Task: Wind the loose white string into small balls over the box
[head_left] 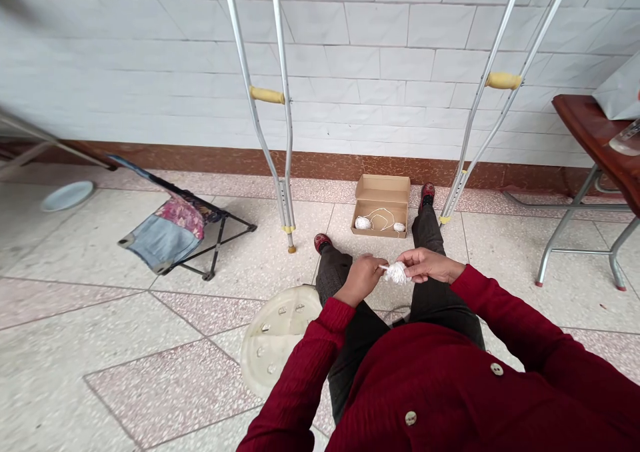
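Note:
Between my two hands, above my lap, is a bundle of white yarn (pixel 397 273) with looped strands. My left hand (pixel 363 277) is closed, pinching a short white end that sticks out of the bundle's left side; I cannot tell whether this end is yarn or a thin stick. On the other side, my right hand (pixel 424 265) grips the bundle between thumb and fingers. Beyond my hands, an open cardboard box (pixel 383 191) sits on the floor between my feet. Inside it lie a white yarn ball (pixel 363 223) and a smaller white ball (pixel 399 227), with loose yarn curling between them.
Two metal crutches with yellow grips, a left one (pixel 267 95) and a right one (pixel 503 81), lean on the tiled wall. A folding stool (pixel 165 235) stands left. A pale round plastic lid or stool top (pixel 280 335) is beside my leg. A brown table (pixel 595 129) stands right.

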### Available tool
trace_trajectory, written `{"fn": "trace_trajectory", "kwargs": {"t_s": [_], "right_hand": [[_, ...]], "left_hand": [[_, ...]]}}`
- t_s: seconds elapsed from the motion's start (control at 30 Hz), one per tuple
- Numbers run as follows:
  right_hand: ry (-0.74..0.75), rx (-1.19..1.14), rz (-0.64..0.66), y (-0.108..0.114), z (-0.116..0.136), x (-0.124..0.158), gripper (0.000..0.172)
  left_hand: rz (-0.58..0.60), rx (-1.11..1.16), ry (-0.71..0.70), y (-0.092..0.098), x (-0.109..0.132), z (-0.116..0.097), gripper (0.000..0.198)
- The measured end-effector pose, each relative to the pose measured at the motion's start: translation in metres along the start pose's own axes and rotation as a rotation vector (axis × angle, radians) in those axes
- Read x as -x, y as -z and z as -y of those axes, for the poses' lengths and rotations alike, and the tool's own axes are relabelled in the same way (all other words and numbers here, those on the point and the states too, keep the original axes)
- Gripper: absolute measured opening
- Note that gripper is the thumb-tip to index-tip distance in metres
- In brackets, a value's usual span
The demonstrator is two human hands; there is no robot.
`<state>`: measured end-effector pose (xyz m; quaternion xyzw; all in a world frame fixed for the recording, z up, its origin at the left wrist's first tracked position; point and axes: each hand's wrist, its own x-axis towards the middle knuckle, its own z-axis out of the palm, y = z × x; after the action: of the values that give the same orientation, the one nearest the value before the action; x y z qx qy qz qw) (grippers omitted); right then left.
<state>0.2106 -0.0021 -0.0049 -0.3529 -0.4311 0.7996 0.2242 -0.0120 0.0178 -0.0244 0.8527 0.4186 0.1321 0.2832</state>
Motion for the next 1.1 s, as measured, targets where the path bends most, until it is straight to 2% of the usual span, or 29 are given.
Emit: {"fn": "trace_trajectory", "kwargs": {"t_s": [0.1,0.17,0.27,0.37,0.5,0.57,0.67,0.8,0.9,1.1], "right_hand": [[-0.098,0.087,0.069,0.000,-0.007,-0.003,0.036],[-0.137,0.122,0.043,0.001,-0.012,-0.009,0.033],[-0.158,0.207,-0.138,0.007,-0.018,-0.020,0.029],[-0.143,0.414,-0.371,0.015,-0.020,-0.026,0.026],[0.008,0.833,-0.576,0.020,-0.019,-0.028,0.023],[0.100,0.887,-0.687,0.021,-0.019,-0.030,0.019],[0.226,0.679,-0.754,0.022,-0.020,-0.034,0.020],[0.356,0.249,-0.597,0.018,-0.017,-0.034,0.034],[0.326,0.021,-0.499,0.009,-0.011,-0.028,0.042],[0.238,-0.161,-0.400,0.004,-0.003,-0.017,0.044]], "left_hand": [[0.029,-0.197,-0.125,0.007,-0.009,-0.005,0.028],[0.033,-0.322,-0.157,0.012,-0.014,-0.013,0.027],[0.047,-0.433,-0.143,0.018,-0.018,-0.025,0.027],[0.050,-0.417,-0.107,0.015,-0.018,-0.032,0.028],[0.013,-0.298,0.006,0.003,-0.014,-0.037,0.030],[-0.028,-0.198,0.090,-0.003,-0.012,-0.040,0.030],[-0.070,0.081,0.150,-0.007,-0.008,-0.043,0.032],[-0.103,0.359,0.154,-0.012,-0.003,-0.040,0.038],[-0.087,0.407,0.160,-0.016,0.000,-0.034,0.038],[-0.034,0.440,0.164,-0.024,0.006,-0.021,0.038]]}}
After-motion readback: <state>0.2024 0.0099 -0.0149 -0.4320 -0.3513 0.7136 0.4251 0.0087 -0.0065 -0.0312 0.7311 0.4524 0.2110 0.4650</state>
